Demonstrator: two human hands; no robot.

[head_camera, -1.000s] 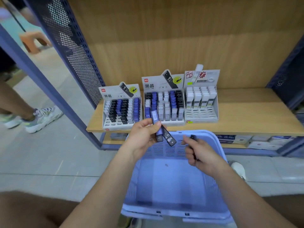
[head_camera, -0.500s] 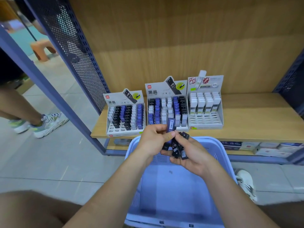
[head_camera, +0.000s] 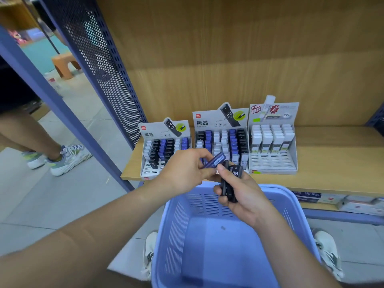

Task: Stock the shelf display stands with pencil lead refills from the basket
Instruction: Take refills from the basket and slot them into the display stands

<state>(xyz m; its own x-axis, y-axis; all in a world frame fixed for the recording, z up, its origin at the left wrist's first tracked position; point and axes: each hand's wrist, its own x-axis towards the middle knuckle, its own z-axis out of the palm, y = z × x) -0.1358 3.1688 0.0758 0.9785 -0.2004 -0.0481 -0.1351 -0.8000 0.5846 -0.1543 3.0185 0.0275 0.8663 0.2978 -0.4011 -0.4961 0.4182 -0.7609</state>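
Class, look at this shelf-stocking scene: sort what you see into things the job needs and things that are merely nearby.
Part of the job:
- left hand holding a blue refill case
- right hand holding black HB refill cases
- three display stands on the wooden shelf
- blue basket

Just nearby:
- orange stool
- a bystander's sneakers
- boxes on the lower shelf

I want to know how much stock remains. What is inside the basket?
The basket shows a bare floor with one small dark speck. Its near end is cut off by the frame's edge.
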